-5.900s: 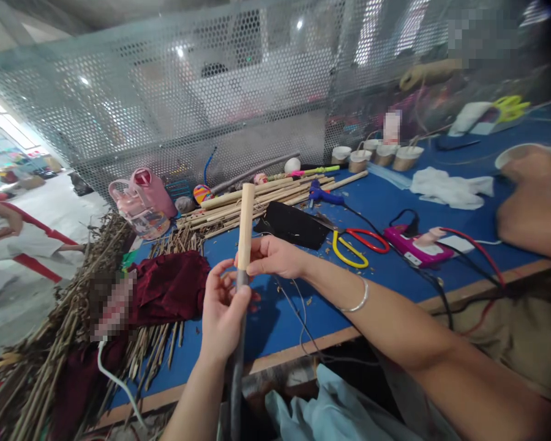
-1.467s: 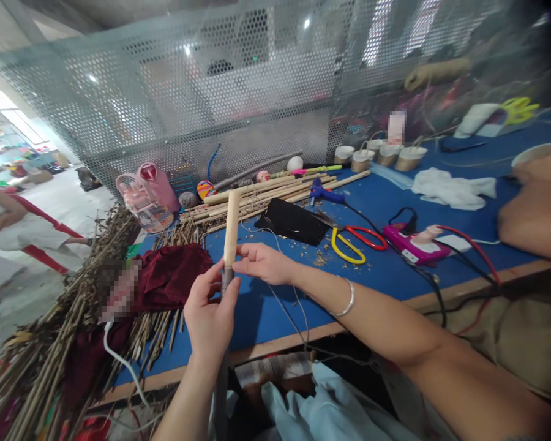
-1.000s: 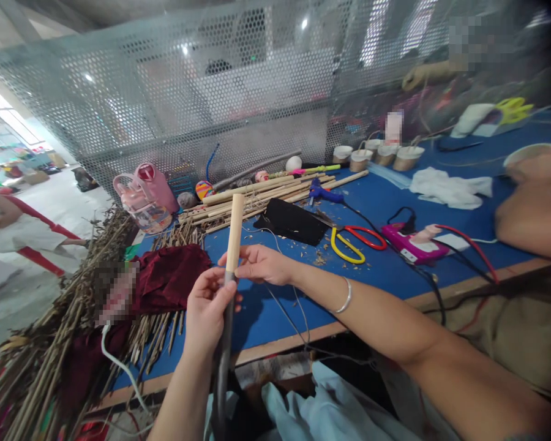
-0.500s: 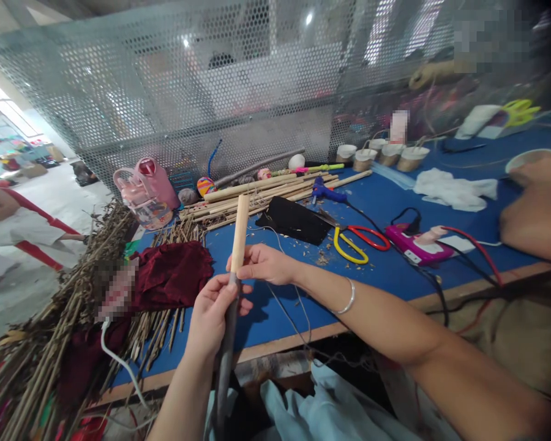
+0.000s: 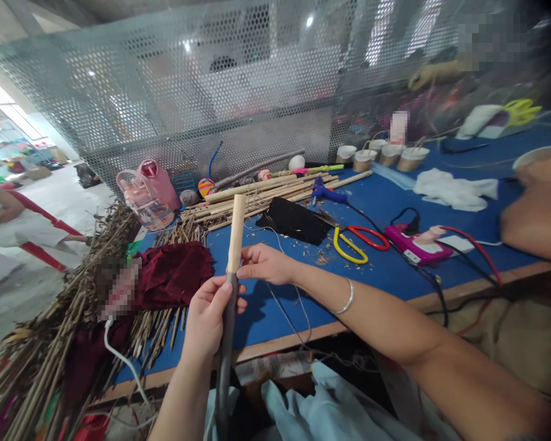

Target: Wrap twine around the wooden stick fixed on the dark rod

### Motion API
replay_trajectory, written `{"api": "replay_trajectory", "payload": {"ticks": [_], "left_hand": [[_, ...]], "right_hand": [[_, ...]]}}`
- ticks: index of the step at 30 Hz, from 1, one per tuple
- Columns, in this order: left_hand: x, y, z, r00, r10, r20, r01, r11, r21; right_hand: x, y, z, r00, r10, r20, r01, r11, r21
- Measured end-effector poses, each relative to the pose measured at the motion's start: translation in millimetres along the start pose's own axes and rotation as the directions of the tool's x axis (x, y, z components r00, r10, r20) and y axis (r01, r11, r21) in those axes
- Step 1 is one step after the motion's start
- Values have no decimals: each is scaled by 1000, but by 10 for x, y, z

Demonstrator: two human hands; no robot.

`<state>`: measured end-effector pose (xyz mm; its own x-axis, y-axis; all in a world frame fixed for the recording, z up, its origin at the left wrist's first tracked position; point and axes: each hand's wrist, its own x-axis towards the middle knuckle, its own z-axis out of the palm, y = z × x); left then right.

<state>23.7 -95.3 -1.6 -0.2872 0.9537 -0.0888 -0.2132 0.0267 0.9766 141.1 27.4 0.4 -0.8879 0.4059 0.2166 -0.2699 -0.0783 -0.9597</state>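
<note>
A pale wooden stick (image 5: 236,229) stands nearly upright before me, its lower length covered in a smooth grey sleeve or wrap (image 5: 227,337). My left hand (image 5: 211,309) is closed around the grey part, thumb in front and fingertips showing on the right side. Just above, my right hand (image 5: 266,263) has thumb and fingers drawn together at the stick's right edge, by the border between bare wood and grey. Whether it pinches the stick or something thin is hidden. A thin grey cord (image 5: 282,306) trails over the blue table (image 5: 266,331) below that hand.
Scissors (image 5: 351,242), a black cloth (image 5: 296,220), a blue glue gun (image 5: 328,191) and wooden sticks (image 5: 275,190) lie beyond my hands. Dark red cloth (image 5: 174,275) and dry stalks (image 5: 68,300) are leftward. A magenta power strip (image 5: 417,248) and another person's arm (image 5: 537,208) are at right.
The stick and my left hand have shifted slightly left. My right fingers, which reached behind the wood to its left side, now show only at its right edge.
</note>
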Motion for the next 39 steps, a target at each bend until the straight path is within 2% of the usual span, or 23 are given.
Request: {"api": "replay_trajectory", "payload": {"ticks": [2, 5, 7, 8, 10, 13, 15, 17, 18, 20, 21, 22, 23, 25, 27, 29, 31, 32, 34, 36, 37, 39], "left_hand": [[-7, 2, 16, 1000, 31, 3, -31, 999, -11], [-33, -9, 64, 977, 161, -137, -150, 985, 89], [-37, -10, 69, 965, 191, -180, -170, 977, 125], [-30, -8, 59, 973, 166, -163, -150, 983, 105], [-2, 0, 23, 996, 67, -61, -66, 998, 6], [40, 4, -12, 990, -56, 126, 73, 989, -128], [33, -9, 6, 991, -59, 123, 73, 991, -112], [-11, -34, 47, 998, 56, -11, -55, 997, 52], [-42, -51, 68, 983, 157, -91, -137, 972, 191], [-102, -88, 94, 912, 366, -187, -244, 848, 470], [-123, -104, 97, 879, 431, -204, -259, 791, 555], [-135, -116, 93, 864, 455, -215, -258, 767, 587], [-136, -121, 83, 869, 440, -225, -251, 785, 566], [-112, -107, 52, 924, 319, -213, -211, 887, 411], [-70, -68, 20, 981, 150, -120, -121, 968, 220], [-33, -31, 2, 1000, 21, 9, -21, 995, 95], [-20, -20, 6, 998, -19, 61, 14, 997, 72], [-23, -28, 16, 999, 12, 34, -15, 994, 106], [-42, -64, 42, 981, 174, -89, -145, 954, 262], [-64, -110, 63, 911, 372, -176, -265, 857, 441], [-71, -130, 67, 882, 435, -182, -297, 812, 503], [-74, -156, 63, 858, 486, -164, -324, 762, 561]], "right_hand": [[-4, -11, -7, 1000, -5, -27, 4, 999, -38], [2, -10, -4, 998, 11, -58, -15, 997, -71], [7, 2, 8, 998, 19, -60, -21, 999, -45], [8, 10, 16, 998, 20, -52, -21, 1000, -15], [5, 29, 30, 1000, 25, -16, -25, 998, 54], [-7, 56, 33, 999, 37, 28, -40, 992, 119], [-10, 67, 27, 998, 51, 21, -53, 990, 133], [-6, 71, 26, 998, 57, -3, -56, 989, 137], [-2, 70, 30, 998, 53, -17, -51, 990, 134], [7, 65, 45, 999, 38, -36, -33, 992, 125], [10, 62, 53, 999, 35, -39, -30, 993, 117], [12, 60, 59, 999, 34, -40, -29, 993, 112], [12, 59, 61, 999, 36, -38, -31, 994, 106], [9, 58, 52, 999, 43, -22, -41, 994, 98], [0, 54, 33, 999, 46, -1, -46, 995, 94], [-9, 44, 14, 999, 47, 13, -48, 995, 87], [-11, 33, 3, 999, 48, 5, -48, 996, 81], [-8, 30, 1, 999, 50, -5, -49, 996, 79], [4, 31, 5, 998, 54, -25, -52, 995, 81], [21, 39, 15, 998, 54, -42, -51, 995, 83], [27, 44, 22, 997, 54, -46, -50, 995, 81], [32, 50, 35, 998, 53, -43, -50, 996, 70]]}}
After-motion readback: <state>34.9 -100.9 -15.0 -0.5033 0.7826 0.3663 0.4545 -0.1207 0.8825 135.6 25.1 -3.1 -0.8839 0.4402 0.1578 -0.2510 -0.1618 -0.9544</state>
